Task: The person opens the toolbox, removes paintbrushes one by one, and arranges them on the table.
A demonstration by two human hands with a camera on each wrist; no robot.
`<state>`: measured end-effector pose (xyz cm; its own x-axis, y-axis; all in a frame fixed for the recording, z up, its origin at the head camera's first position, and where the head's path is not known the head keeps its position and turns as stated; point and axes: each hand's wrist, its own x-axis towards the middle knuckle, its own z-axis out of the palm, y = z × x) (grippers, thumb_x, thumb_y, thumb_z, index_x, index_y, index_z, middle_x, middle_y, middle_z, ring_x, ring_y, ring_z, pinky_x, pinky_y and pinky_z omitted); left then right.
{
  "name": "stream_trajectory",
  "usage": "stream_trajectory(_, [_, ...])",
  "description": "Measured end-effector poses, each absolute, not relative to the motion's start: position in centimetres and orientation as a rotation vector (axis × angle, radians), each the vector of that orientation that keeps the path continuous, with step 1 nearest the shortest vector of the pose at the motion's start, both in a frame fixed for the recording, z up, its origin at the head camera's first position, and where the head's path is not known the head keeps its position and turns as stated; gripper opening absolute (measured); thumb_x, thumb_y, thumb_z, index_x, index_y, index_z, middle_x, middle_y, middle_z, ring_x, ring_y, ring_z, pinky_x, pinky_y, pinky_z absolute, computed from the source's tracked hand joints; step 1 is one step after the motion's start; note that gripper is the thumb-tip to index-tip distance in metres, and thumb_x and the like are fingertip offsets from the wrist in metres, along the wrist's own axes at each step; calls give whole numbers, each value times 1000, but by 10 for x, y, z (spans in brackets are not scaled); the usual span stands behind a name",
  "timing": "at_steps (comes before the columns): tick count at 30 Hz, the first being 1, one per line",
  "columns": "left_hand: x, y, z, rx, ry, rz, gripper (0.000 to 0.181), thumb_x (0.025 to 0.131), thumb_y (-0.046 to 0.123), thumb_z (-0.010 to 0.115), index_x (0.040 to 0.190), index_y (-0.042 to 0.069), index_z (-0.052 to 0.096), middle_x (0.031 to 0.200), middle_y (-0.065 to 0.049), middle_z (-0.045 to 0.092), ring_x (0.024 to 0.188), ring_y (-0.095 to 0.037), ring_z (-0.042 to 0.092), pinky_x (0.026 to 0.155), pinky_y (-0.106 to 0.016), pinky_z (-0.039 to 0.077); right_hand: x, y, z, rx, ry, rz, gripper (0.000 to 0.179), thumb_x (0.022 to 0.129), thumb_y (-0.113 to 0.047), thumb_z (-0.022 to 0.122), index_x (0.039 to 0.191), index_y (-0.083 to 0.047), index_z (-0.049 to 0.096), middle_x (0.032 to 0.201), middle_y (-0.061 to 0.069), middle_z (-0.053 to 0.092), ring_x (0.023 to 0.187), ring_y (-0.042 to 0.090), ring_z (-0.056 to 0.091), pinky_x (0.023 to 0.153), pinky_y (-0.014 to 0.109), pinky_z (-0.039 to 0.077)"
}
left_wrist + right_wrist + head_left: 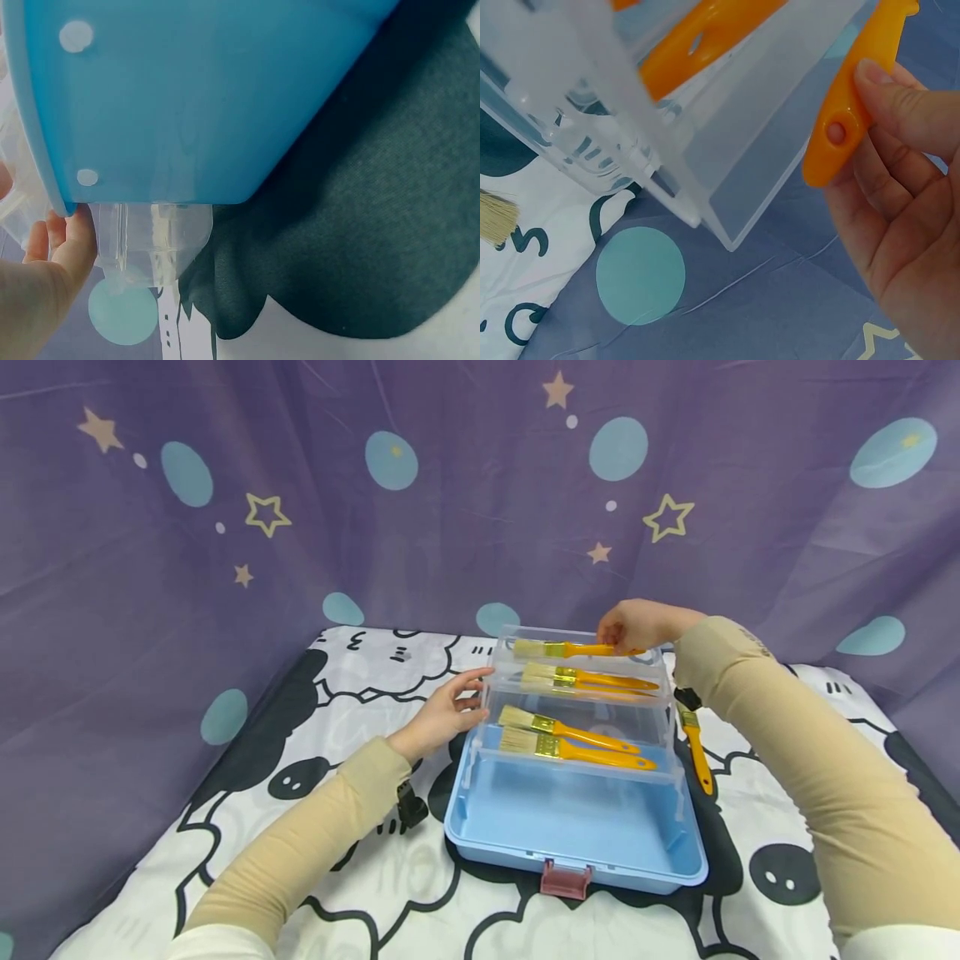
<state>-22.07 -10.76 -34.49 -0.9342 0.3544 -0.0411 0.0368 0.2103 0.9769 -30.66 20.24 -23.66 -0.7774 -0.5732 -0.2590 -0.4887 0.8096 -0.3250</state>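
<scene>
A light-blue toolbox (570,810) stands with its clear tiered trays (600,718) raised toward the back. My right hand (633,625) pinches the orange handle of a paintbrush (573,649) at the topmost tray; in the right wrist view, thumb and fingers hold that handle (855,105) near its hole. At the trays' left side, my left hand (446,710) rests with thumb and index finger spread against the edge. Several more paintbrushes lie in the lower trays, among them a pale-bristled brush (577,750) in the front one.
Another paintbrush (697,752) lies on the cloth just right of the toolbox. A dusky-pink latch (566,881) hangs at the box's front. The sheep-patterned cloth (405,860) covers the table, and a purple curtain (450,543) hangs behind it.
</scene>
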Motion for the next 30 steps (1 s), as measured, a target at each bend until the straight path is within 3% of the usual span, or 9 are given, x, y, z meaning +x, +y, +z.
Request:
stream_trajectory(12, [-218, -108, -341, 354, 2219, 1789, 64, 91, -4, 57, 145, 23, 37, 139, -16, 35, 120, -30, 47, 85, -32, 48, -301, 209, -228, -830, 2689, -384, 21, 82, 9, 62, 101, -1, 65, 92, 11, 62, 85, 24, 56, 74, 37, 52])
stream_trajectory(20, [-216, -109, -340, 376, 2220, 1792, 63, 91, -5, 57, 145, 21, 37, 137, -16, 35, 112, -25, 49, 79, -28, 48, -298, 211, -220, -812, 2705, -408, 21, 84, 7, 62, 101, -3, 66, 95, 12, 64, 87, 25, 57, 77, 40, 52])
stream_trajectory(30, [-216, -110, -340, 392, 2220, 1788, 63, 91, -3, 57, 146, 20, 36, 138, -16, 35, 118, -29, 47, 84, -30, 48, -290, 221, -217, -728, 2774, -576, 21, 87, 2, 63, 108, -2, 65, 99, 14, 65, 89, 25, 58, 78, 40, 52])
